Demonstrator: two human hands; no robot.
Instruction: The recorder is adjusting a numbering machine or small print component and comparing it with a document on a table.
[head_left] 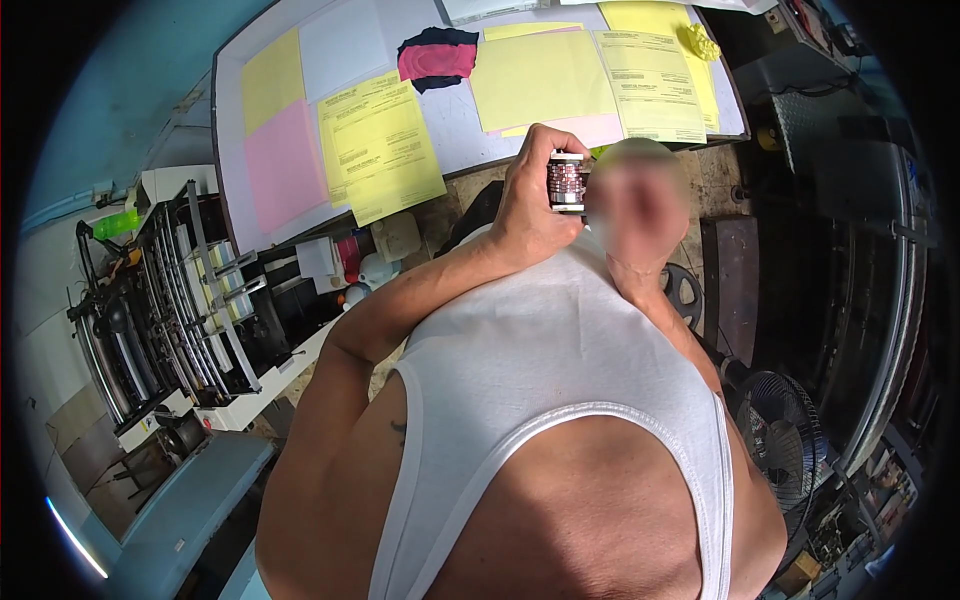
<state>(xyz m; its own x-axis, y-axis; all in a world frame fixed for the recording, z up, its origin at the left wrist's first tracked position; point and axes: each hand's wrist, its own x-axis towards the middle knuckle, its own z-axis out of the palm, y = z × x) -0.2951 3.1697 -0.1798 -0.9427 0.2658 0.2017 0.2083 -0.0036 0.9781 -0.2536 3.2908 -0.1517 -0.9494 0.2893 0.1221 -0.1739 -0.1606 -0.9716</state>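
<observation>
My left hand [530, 205] is raised in front of my chest. Its fingers wrap round a small spool-shaped piece [567, 184], which has shiny reddish and silver rings stacked between pale end plates. My right hand [640, 205] is close beside that piece, but a blurred patch covers its fingers. Whether it touches or holds anything cannot be made out. Just beyond both hands lies the near edge of the table [465, 150]. A yellow printed form [380, 145] and a larger yellow sheet [545, 80] lie on it.
A pink and black cloth [438, 58] and a crumpled yellow piece [703, 42] lie on the table among more paper. A machine with rollers [165, 330] stands at the left. A standing fan [785, 430] is at the right, beside dark machinery [880, 300].
</observation>
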